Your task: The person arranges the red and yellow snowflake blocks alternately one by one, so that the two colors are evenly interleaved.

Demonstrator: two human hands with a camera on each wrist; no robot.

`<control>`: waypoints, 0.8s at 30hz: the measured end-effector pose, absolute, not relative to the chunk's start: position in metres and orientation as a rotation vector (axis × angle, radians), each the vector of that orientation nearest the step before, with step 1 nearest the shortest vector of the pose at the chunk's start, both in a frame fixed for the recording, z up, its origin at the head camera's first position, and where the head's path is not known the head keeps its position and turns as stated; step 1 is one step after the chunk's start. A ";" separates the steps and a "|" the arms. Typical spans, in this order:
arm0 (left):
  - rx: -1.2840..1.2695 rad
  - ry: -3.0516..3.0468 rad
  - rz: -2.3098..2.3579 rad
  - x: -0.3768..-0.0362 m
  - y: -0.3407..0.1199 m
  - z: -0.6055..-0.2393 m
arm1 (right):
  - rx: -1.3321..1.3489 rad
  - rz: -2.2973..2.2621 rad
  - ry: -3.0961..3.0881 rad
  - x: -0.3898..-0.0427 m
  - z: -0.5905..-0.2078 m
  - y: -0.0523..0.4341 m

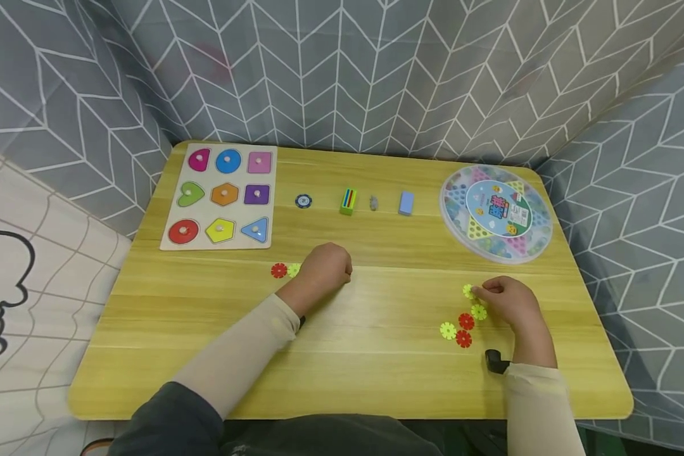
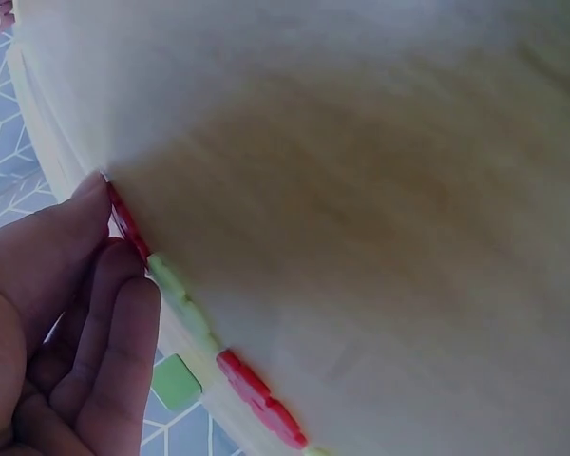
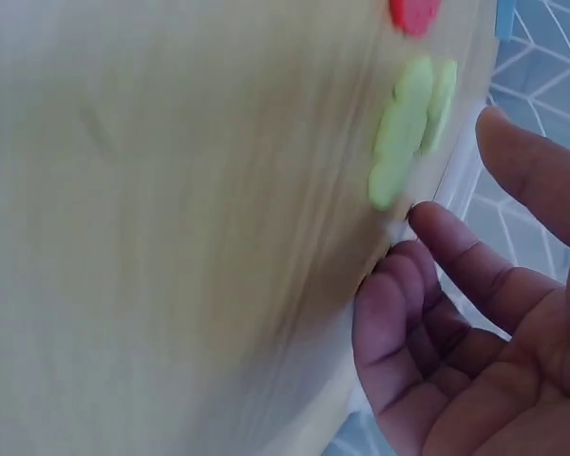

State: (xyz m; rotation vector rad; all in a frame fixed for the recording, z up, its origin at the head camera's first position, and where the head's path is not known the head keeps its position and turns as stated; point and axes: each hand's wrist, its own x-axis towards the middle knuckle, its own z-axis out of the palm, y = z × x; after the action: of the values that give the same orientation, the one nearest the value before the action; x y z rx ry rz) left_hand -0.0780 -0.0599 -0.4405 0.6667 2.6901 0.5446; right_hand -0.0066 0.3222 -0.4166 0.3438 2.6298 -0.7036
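My left hand (image 1: 326, 268) rests on the wooden table (image 1: 376, 373) with its fingers loosely curled. Just left of it lie a red snowflake piece (image 1: 278, 270) and a yellow-green one (image 1: 293, 270). In the left wrist view the thumb tip (image 2: 93, 190) touches a red piece (image 2: 125, 220), and the hand holds nothing. My right hand (image 1: 504, 299) lies at the table's right, fingertips at a yellow-green snowflake piece (image 1: 469, 291). The right wrist view shows an empty palm with relaxed fingers (image 3: 446, 237) just beside that piece (image 3: 404, 128). Several more red and yellow-green pieces (image 1: 465, 322) lie left of this hand.
A shape puzzle board (image 1: 171, 244) lies at the back left and a round game box (image 1: 538, 240) at the back right. Between them stand a blue chip (image 1: 303, 201), a small green box (image 1: 348, 201), a grey bit (image 1: 373, 202) and a blue block (image 1: 406, 203). Patterned curtains surround the table.
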 end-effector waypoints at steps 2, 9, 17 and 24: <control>0.662 2.684 0.559 -0.078 -0.060 -0.441 | 0.316 -0.689 2.655 -0.007 -0.419 0.317; 0.652 2.669 0.598 -0.075 -0.060 -0.444 | 0.253 -0.583 2.712 -0.007 -0.422 0.302; 0.662 2.666 0.597 -0.075 -0.061 -0.443 | 0.254 -0.557 2.759 -0.007 -0.424 0.300; 0.690 2.682 0.574 -0.077 -0.062 -0.440 | 0.267 -0.621 2.771 -0.012 -0.427 0.300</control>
State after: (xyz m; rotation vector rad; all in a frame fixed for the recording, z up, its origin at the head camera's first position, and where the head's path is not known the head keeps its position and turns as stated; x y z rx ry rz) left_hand -0.0775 -0.0623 -0.4397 0.6897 2.6824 0.5736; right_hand -0.0123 0.3001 -0.4265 0.2668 2.7710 -0.6207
